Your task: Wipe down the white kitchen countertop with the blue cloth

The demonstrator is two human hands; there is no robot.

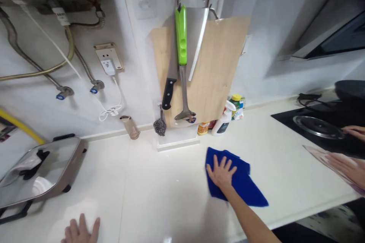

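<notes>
Spread flat on the white counter [154, 197] is a blue cloth [248, 188]. My right hand [222, 172] presses on its upper left part, palm down, with the fingers spread. At the bottom left, my left hand [81, 231] rests on or just over the counter with its fingers apart and nothing in it; the frame edge cuts off its lower part. A hanging cutting board [216, 64], a knife [168, 91], a cleaver [195, 30] and a green-handled spatula [181, 38] are on the wall beyond the cloth.
An electric pan with a glass lid [64, 163] stands at the left. A brown cup [130, 127], a spray bottle [224, 121] and a yellow-capped bottle [235, 102] line the wall. At the right, another person's hands [346, 165] are near the stove [288, 119], one on a pale cloth.
</notes>
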